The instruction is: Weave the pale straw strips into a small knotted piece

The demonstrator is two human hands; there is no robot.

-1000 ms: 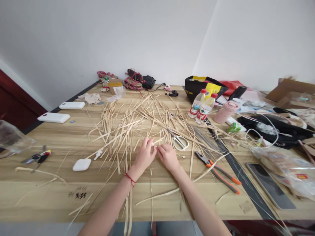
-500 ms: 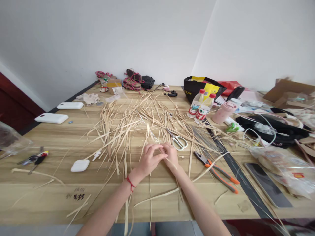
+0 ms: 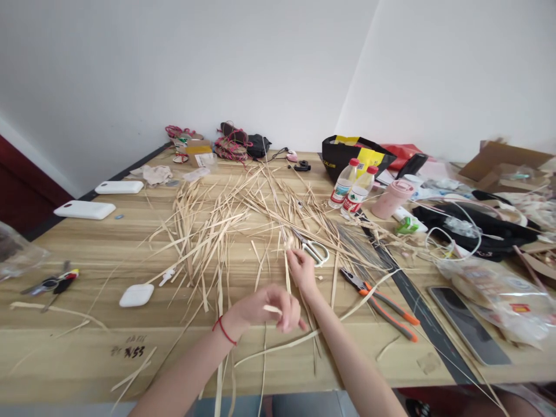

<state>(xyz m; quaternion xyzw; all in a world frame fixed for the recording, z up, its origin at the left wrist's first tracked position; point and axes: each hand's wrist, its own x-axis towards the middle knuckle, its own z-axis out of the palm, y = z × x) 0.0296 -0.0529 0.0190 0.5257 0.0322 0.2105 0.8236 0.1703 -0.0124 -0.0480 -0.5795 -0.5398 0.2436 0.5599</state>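
A loose heap of pale straw strips [image 3: 226, 223] covers the middle of the wooden table [image 3: 87, 243]. My left hand [image 3: 264, 308], with a red cord at the wrist, is closed around the near end of one straw strip [image 3: 286, 277]. My right hand [image 3: 302, 270] pinches the same strip farther up, so the strip runs between the two hands. White-handled scissors [image 3: 316, 251] lie just beyond my right hand. Orange-handled pliers [image 3: 380, 302] lie to its right.
Left side: a white earbud case [image 3: 136, 295], two white power banks [image 3: 84, 209], small tools [image 3: 50, 284]. Right side: two water bottles [image 3: 351, 190], a pink cup [image 3: 392, 198], a black bag [image 3: 354, 154], a phone [image 3: 468, 326], a black ruler [image 3: 408, 289], plastic bags, cables.
My left hand has slid toward me along the strip, away from my right hand. The two hands were close together; now the strip is stretched between them.
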